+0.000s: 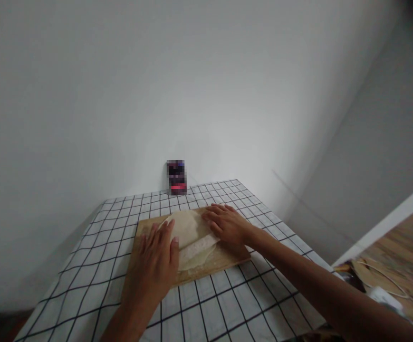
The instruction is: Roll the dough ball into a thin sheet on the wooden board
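Note:
A sheet of pale dough (188,228) lies on a wooden board (188,278). Across its near part runs a flour-dusted, rounded roll (199,244); whether a rolling pin is inside it I cannot tell. In front of the roll a thin flap of dough (201,259) spreads over the board. My left hand (158,256) rests palm down over the left end of the dough, fingers stretched forward. At the right end, my right hand (227,223) lies flat on the dough with its fingers reaching left. Both palms hide the ends of the roll.
The board sits on a table with a white, black-checked cloth (249,304). A blurred dark upright object (177,178) leans on the white wall (206,95) behind. At lower right, a white item (384,299) and a cable (391,278) lie by the wooden floor.

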Motion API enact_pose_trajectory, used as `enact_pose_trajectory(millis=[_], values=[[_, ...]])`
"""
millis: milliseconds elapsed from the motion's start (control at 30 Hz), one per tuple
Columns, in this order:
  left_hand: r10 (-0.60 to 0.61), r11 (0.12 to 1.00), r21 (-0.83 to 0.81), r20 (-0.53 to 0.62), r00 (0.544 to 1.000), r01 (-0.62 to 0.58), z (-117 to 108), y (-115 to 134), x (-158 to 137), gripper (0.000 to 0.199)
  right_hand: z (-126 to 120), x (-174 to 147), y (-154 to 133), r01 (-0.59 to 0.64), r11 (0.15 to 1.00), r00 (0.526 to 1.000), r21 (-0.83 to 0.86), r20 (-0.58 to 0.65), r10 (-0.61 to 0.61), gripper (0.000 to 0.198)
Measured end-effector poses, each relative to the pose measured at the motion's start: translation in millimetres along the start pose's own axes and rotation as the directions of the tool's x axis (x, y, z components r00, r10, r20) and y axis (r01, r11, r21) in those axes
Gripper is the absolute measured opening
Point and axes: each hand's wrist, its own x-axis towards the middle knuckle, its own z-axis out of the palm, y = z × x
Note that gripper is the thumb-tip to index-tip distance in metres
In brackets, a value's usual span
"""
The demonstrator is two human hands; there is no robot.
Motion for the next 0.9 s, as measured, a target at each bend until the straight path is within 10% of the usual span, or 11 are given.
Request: enact_pose_trajectory(millis=[433,900], values=[[0.122,0.992,-0.042,0.083,0.989,-0.118,-11.9,4.7,-10.7,0.053,5.1,-66.5,-32.9,-0.112,0.991,0.988,0.078,-0.101,0.119,0.049],[-0.061,0.998,-0.003,0.016,0.998,0.061,5.4,19.2,-14.7,0.051,5.5,27.1,3.9,-0.016,1.0,1.0,0.012,0.007,0.016,0.05]])
